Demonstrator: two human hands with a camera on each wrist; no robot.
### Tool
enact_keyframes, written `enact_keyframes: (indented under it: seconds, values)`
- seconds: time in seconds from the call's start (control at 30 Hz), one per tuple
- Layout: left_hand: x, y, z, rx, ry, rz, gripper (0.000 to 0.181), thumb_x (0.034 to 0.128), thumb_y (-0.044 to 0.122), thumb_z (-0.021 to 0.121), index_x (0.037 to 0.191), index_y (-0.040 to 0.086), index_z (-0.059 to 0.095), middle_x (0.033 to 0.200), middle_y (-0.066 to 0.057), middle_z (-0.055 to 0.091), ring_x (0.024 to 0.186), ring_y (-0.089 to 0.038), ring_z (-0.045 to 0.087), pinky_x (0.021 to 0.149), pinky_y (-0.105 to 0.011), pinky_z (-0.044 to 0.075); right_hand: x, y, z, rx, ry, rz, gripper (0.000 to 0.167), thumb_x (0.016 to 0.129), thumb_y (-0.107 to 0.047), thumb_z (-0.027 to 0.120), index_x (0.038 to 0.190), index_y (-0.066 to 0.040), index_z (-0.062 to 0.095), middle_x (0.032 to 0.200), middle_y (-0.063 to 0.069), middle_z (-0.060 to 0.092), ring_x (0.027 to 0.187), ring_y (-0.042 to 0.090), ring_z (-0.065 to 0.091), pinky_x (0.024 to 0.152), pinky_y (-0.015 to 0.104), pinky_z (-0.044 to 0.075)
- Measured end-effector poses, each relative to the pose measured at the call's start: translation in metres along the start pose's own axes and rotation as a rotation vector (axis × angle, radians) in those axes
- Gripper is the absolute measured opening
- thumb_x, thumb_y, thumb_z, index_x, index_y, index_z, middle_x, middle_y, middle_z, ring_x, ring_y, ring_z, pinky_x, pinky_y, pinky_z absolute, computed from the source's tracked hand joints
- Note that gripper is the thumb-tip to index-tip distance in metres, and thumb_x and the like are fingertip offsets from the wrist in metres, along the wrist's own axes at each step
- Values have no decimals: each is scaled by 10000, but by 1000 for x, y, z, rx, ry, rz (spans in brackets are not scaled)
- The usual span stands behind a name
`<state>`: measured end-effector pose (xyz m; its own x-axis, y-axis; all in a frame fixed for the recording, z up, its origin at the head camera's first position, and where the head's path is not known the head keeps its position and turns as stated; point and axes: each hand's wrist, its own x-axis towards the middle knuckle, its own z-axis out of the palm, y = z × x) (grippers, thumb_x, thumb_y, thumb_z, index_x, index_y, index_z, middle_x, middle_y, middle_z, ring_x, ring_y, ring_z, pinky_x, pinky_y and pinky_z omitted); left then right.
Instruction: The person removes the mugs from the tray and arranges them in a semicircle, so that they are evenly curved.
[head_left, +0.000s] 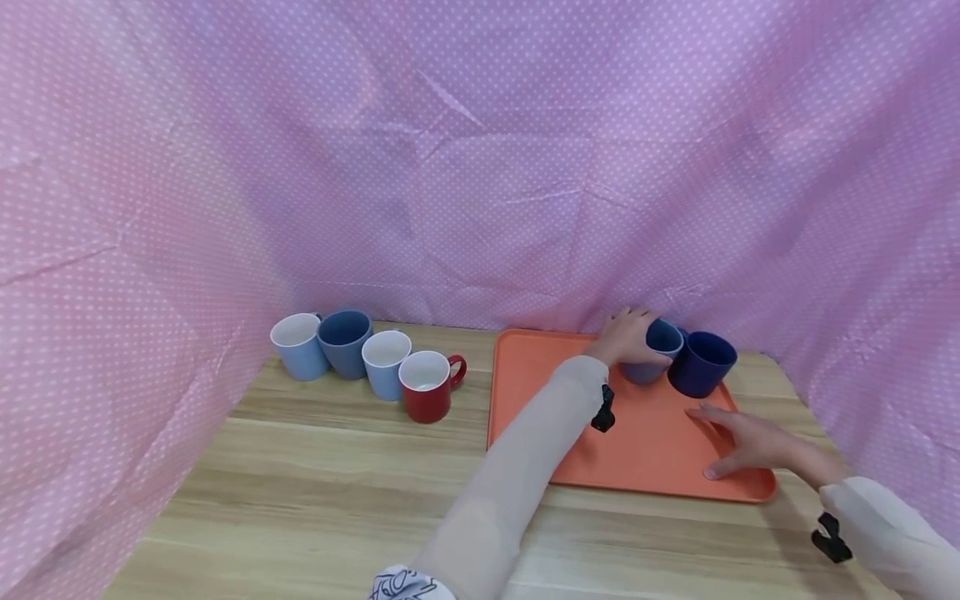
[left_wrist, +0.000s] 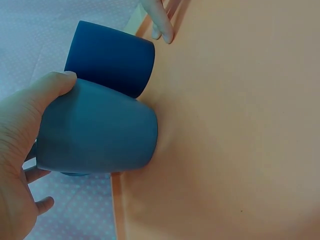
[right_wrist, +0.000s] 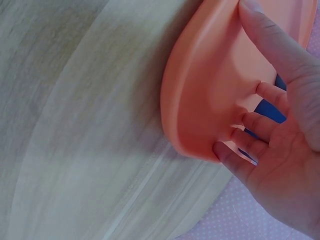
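My left hand (head_left: 624, 337) holds a grey-blue mug (left_wrist: 100, 132) upright at the back right of the orange tray (head_left: 637, 442). In the left wrist view the thumb lies against the mug's side near the rim, and the other fingers are partly hidden behind it. Right beside this mug, touching or nearly so, stands a dark blue mug (head_left: 697, 373) near the tray's right edge. My right hand (head_left: 753, 442) hovers over or rests on the tray's right side, fingers spread and nothing held; whether it touches the tray is unclear.
Left of the tray, several mugs stand in a slanting row on the wooden table (head_left: 322, 492): a light blue mug (head_left: 303, 358), a grey-blue one, another light blue mug (head_left: 386, 379) and a red mug (head_left: 427, 402) with its handle rightward. A pink dotted cloth (head_left: 480, 208) hangs behind and at both sides.
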<state>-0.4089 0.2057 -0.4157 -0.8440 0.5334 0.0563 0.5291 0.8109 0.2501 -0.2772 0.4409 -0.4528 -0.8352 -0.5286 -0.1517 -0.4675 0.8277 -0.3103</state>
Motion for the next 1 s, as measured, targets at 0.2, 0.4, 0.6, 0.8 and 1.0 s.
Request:
enact_keyframes:
  seconds: [0.2, 0.4, 0.6, 0.8, 1.0]
  values:
    - [0, 2, -7, 85, -20, -2, 924, 807, 729, 683, 1581, 363, 334, 1622, 140, 349, 1484, -104, 334, 1222, -412, 302, -1, -4, -1, 33, -15, 20, 961, 692, -461, 908, 1423, 24, 516, 1429, 361, 508, 1258, 558, 529, 944, 638, 496]
    - [-2, 3, -16, 191, -30, 20, 924, 776, 724, 711, 1562, 394, 355, 1606, 144, 365, 1474, -94, 331, 1211, -401, 298, -2, -8, -4, 37, -13, 27, 949, 690, -414, 921, 1413, 44, 509, 1406, 413, 491, 1240, 591, 520, 949, 684, 470]
    - [-4, -3, -14, 183, 8, 92, 948, 737, 692, 768, 1543, 352, 403, 1560, 106, 423, 1428, -109, 391, 1197, -411, 303, -1, -5, -3, 35, -11, 25, 958, 680, -433, 922, 1413, 33, 516, 1403, 396, 505, 1241, 587, 520, 950, 688, 466]
    - [-6, -13, -20, 138, 2, 154, 943, 706, 623, 839, 1514, 324, 457, 1513, 104, 482, 1386, -88, 451, 1149, -375, 347, 0, -6, -4, 56, -27, 24, 958, 693, -418, 918, 1421, 45, 502, 1421, 396, 487, 1261, 599, 494, 964, 702, 452]
    - [-8, -16, -27, 121, -46, 167, 900, 710, 567, 873, 1485, 331, 481, 1550, 111, 444, 1419, -105, 430, 1167, -387, 366, 0, -5, -3, 75, -43, 47, 986, 698, -443, 909, 1443, 44, 484, 1448, 398, 458, 1289, 607, 466, 971, 703, 446]
